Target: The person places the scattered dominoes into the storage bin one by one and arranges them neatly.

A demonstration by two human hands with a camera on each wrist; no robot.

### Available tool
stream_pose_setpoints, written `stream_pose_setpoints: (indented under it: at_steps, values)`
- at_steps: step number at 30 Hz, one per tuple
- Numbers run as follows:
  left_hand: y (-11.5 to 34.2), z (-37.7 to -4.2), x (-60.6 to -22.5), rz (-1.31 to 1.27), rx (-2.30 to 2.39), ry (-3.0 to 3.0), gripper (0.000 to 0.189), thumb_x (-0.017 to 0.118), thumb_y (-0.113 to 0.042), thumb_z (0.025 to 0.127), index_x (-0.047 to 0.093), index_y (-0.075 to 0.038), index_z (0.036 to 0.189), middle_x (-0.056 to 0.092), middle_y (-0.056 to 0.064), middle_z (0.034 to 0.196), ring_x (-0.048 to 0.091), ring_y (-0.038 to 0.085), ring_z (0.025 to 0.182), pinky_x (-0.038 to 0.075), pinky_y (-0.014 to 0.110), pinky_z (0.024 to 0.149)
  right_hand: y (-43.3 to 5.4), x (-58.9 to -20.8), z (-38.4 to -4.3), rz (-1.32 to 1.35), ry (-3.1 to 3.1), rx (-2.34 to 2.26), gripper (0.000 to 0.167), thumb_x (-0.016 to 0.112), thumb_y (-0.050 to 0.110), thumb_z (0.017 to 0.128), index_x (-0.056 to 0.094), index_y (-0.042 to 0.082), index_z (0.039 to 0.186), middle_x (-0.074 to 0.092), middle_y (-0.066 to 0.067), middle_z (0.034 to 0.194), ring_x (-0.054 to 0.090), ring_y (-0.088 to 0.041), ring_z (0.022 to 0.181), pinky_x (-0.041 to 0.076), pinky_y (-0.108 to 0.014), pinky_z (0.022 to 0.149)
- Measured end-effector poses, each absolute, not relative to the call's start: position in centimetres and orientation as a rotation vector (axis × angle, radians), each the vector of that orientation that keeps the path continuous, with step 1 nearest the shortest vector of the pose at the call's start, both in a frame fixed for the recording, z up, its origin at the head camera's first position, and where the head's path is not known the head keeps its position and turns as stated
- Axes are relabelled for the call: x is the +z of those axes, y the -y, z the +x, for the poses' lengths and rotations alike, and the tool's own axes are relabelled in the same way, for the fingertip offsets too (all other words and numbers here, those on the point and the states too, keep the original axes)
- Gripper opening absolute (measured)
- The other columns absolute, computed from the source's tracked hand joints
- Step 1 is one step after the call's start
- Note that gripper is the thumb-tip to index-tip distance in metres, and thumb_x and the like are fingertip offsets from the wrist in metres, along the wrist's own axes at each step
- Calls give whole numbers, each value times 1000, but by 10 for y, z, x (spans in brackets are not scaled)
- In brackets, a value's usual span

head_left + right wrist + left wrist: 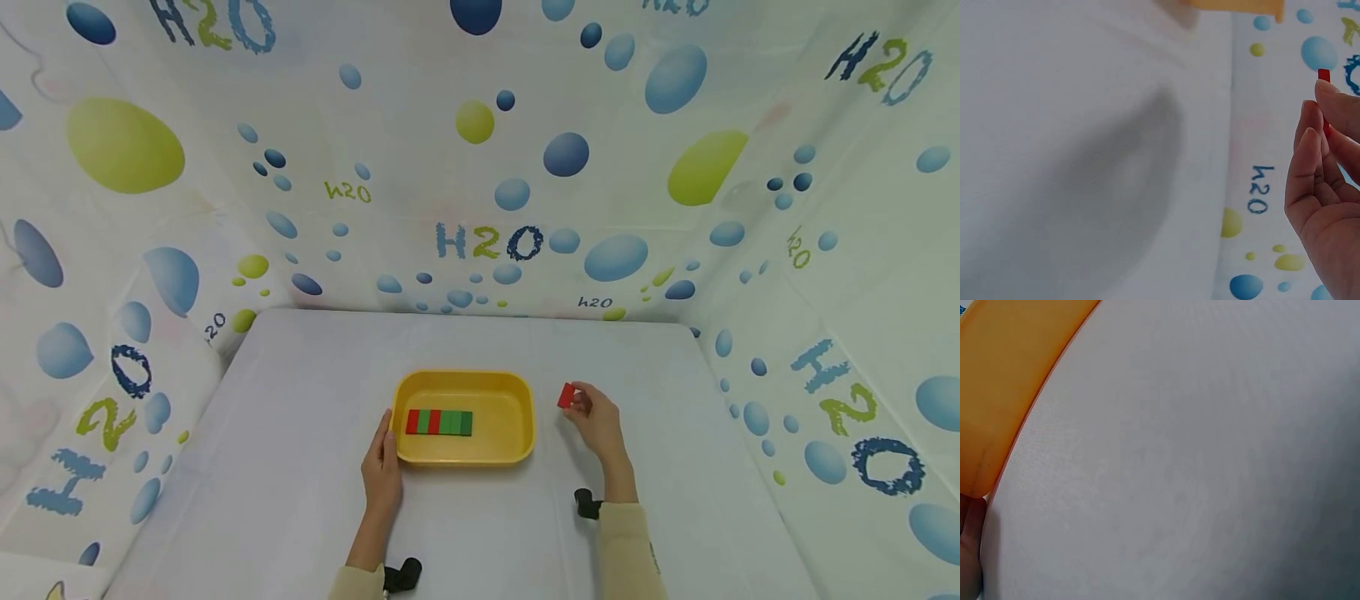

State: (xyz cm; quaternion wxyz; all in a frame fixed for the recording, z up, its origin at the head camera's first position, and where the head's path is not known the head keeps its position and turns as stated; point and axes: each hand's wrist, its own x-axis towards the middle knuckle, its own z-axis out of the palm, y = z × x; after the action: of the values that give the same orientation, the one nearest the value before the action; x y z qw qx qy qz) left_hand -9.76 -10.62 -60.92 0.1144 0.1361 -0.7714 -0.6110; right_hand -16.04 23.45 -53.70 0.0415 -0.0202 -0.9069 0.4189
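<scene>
A yellow tray (504, 460) lies on the white table, and a row of flat red and green blocks (446, 422) lines its left part. Against the tray's left side rests my left hand (382, 471), fingers extended along the wall and thumb by the near corner. In the left wrist view a finger (974, 525) shows under the tray's end. To the right of the tray, my right hand (597, 421) pinches a small red block (566, 395) between thumb and fingers, held above the table. The right wrist view shows that red block (1324, 76) edge-on, mostly covered by the fingers.
The white table (300, 417) runs back to a patterned curtain (420, 183) with blue and green dots, which also hangs at both sides. Dark wrist straps (402, 575) show beside the beige sleeves (628, 546).
</scene>
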Motion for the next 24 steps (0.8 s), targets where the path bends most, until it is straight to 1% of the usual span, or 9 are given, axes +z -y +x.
stream_pose_setpoints:
  at_steps: [8, 11, 24]
  values:
    - [106, -97, -608, 408, -1790, 2267, 45, 36, -33, 107, 40, -24, 151, 40, -3, 155, 34, 21, 145, 21, -5, 101, -224, -518, -161, -32, 2743, 1301, 47, 76, 3, 83, 60, 3, 128, 66, -15, 103, 63, -24, 91, 59, -37, 85]
    - [106, -97, -608, 414, -1794, 2265, 45, 36, -35, 107, 39, -25, 151, 39, -3, 156, 34, 21, 145, 21, -5, 101, -218, -513, -162, -8, 2719, 1329, 48, 76, 2, 82, 60, 2, 127, 66, -16, 103, 63, -25, 91, 59, -38, 85]
    - [105, -96, -607, 407, -1789, 2256, 45, 36, -32, 107, 40, -23, 150, 40, -2, 155, 34, 21, 145, 22, -5, 101, -183, -505, -166, 92, 2756, 1405, 47, 74, 4, 84, 60, 5, 130, 66, -12, 105, 65, -22, 91, 59, -34, 86]
